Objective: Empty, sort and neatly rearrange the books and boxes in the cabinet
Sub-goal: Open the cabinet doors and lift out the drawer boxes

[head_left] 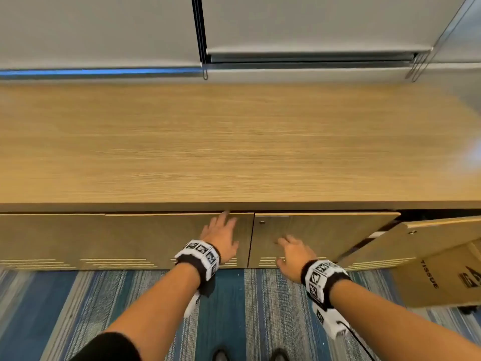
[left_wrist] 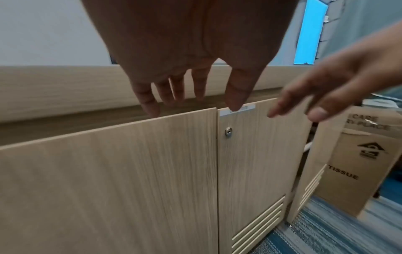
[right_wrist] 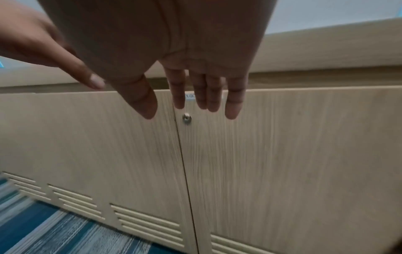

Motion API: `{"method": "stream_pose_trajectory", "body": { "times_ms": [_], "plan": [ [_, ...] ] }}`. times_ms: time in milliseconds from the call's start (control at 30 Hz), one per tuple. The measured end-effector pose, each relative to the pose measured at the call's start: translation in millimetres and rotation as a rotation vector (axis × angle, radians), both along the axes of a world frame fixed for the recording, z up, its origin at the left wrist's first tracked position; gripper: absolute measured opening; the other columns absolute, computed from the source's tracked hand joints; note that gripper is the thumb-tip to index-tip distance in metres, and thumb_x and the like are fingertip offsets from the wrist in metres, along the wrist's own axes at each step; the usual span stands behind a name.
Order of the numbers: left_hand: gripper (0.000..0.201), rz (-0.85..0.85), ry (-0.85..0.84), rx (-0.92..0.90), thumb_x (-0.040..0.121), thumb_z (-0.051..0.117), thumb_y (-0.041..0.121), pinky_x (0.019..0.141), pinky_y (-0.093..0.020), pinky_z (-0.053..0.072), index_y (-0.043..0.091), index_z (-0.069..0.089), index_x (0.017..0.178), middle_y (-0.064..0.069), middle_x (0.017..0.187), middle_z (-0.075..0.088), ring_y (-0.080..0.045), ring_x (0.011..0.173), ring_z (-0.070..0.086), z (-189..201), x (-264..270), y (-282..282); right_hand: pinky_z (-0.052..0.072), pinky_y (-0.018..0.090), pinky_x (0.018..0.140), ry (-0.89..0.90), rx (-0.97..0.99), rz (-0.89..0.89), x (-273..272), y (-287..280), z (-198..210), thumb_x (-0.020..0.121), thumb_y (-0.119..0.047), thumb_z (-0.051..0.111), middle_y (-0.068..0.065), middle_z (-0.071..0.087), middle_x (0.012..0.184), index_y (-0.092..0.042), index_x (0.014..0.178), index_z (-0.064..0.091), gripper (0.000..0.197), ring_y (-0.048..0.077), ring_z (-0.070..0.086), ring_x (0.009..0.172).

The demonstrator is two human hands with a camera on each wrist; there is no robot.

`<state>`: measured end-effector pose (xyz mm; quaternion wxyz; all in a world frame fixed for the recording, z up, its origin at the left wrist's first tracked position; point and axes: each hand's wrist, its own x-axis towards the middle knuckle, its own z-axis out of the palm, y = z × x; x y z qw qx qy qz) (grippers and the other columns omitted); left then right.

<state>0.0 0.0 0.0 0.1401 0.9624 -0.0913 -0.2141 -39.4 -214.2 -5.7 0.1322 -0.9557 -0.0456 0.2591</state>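
I am reaching my left hand (head_left: 221, 237), fingers (left_wrist: 147, 103) straight, to the top edge of 1 closed cabinet door (head_left: 179, 238). My right hand (head_left: 292, 254) is hovering, relaxed and holding nothing, before a 2nd closed door (head_left: 322, 235) (1 lock (left_wrist: 228, 132)). A 3rd door (head_left: 385, 243) is standing ajar beside 1 cardboard box (head_left: 442, 277).

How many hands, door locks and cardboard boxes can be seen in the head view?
Hands: 2, left hand and right hand
Door locks: 2
TISSUE cardboard box: 1
Total: 5
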Motion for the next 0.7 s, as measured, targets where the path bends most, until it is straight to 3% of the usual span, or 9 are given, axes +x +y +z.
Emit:
{"method": "stream_pose_trajectory", "body": {
  "times_ms": [100,300,433,533,600,700],
  "plan": [
    [0.082,-0.116,-0.023,0.08,0.09,0.056,0.034,0.119,-0.049,0.011,0.022,0.006,0.154,-0.004,0.162,0.005,-0.024,0.149,0.005,-6.6,13.7,-17.2,0.02,0.044,0.118,-0.05,-0.02,0.032,22.6,7.2,4.3,0.094,-0.033,0.052,0.007,0.014,0.161,-0.022,0.15,0.027,0.062,0.026,0.021,0.147],
    [0.091,-0.162,0.043,0.205,0.088,0.056,0.035,0.12,-0.054,0.001,0.02,-0.003,0.155,-0.008,0.162,0.005,-0.028,0.149,0.004,-30.6,29.5,-24.9,0.016,0.048,0.119,-0.031,-0.071,0.051,43.7,7.6,0.3,0.094,-0.034,0.051,0.006,0.01,0.162,-0.021,0.151,0.023,0.065,0.026,0.013,0.149],
    [0.085,-0.137,-0.085,0.181,0.083,0.056,0.048,0.116,-0.052,0.017,0.021,0.016,0.152,-0.007,0.148,0.028,-0.027,0.138,0.025,-34.3,22.3,-24.9,0.02,0.047,0.118,-0.058,-0.07,0.05,47.8,6.0,-8.8,0.092,-0.035,0.052,0.008,0.014,0.161,-0.021,0.15,0.025,0.066,0.026,0.013,0.148],
    [0.057,-0.158,-0.121,0.146,0.088,0.039,0.062,0.102,-0.044,0.03,0.027,0.049,0.132,-0.001,0.125,0.042,-0.022,0.116,0.036,-38.8,-2.1,-27.3,0.02,0.047,0.117,-0.109,-0.08,0.057,52.3,6.3,-13.1,0.09,-0.034,0.054,0.008,0.015,0.16,-0.023,0.152,0.02,0.072,0.026,0.011,0.148],
    [0.053,-0.147,-0.077,0.126,0.091,0.027,0.064,0.097,-0.042,0.029,0.029,0.059,0.115,0.002,0.114,0.049,-0.02,0.107,0.039,-47.3,-31.7,-29.1,0.019,0.049,0.118,-0.1,-0.092,0.067,58.0,6.1,-14.0,0.09,-0.034,0.054,0.008,0.015,0.16,-0.023,0.153,0.014,0.075,0.026,0.011,0.148],
    [0.054,-0.04,-0.085,0.144,0.094,0.02,0.059,0.102,-0.042,0.023,0.029,0.063,0.104,0.007,0.107,0.059,-0.019,0.105,0.045,-56.1,-77.5,-23.3,0.017,0.051,0.118,-0.077,-0.124,0.105,66.2,6.5,-16.5,0.09,-0.034,0.054,0.009,0.02,0.158,-0.021,0.153,0.011,0.078,0.027,0.015,0.147]
  ]
}}
